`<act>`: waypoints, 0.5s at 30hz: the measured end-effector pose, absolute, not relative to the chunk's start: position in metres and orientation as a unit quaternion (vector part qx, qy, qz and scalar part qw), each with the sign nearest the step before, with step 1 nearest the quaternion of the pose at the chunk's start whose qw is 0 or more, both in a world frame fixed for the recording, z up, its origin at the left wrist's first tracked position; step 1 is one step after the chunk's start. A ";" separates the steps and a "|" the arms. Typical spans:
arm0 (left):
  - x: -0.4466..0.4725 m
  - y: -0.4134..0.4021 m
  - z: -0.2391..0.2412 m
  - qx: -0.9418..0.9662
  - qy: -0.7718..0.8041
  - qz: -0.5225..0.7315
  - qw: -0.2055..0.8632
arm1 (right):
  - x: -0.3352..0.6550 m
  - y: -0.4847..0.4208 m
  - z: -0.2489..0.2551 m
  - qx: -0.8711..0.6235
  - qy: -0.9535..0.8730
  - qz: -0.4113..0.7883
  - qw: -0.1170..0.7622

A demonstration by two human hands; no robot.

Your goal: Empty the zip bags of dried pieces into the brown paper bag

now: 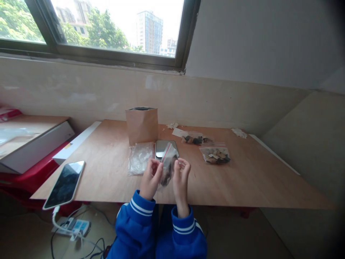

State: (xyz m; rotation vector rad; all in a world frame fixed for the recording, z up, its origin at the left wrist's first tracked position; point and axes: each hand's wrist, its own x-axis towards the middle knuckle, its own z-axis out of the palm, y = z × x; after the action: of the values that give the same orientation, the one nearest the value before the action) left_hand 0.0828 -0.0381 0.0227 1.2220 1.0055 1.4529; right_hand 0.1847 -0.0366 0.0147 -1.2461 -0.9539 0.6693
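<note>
On our table (229,183), a kraft pouch (142,126) stands behind and left of the silver scale (164,145). In front of the scale, our left hand (151,177) and right hand (181,177) pinch a red-zipped bag (168,163) of dark dried pieces (166,177) between them, its long axis pointing roughly toward the scale.

I see blue long sleeves (137,228) toward six o'clock, matching cuffs (184,226) each ringed by two white stripes (141,207), white outer trim (198,227); hands (151,179) bare.
</note>
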 end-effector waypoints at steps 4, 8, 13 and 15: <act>0.089 -0.040 0.032 0.457 0.384 0.630 0.496 | 0.173 -0.047 0.023 -0.485 -0.507 0.357 0.617; 0.084 -0.043 0.033 0.460 0.406 0.597 0.517 | 0.168 -0.054 0.033 -0.432 -0.525 0.456 0.574; 0.078 -0.044 0.025 0.458 0.427 0.593 0.506 | 0.170 -0.056 0.036 -0.398 -0.526 0.498 0.562; 0.077 -0.043 0.026 0.472 0.433 0.590 0.492 | 0.171 -0.056 0.036 -0.395 -0.529 0.501 0.559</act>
State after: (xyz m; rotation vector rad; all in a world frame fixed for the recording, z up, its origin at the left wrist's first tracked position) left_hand 0.0774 -0.0434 0.0261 1.1448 1.0497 1.4313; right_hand 0.1712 -0.0559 0.0358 -0.9313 -1.2480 1.1808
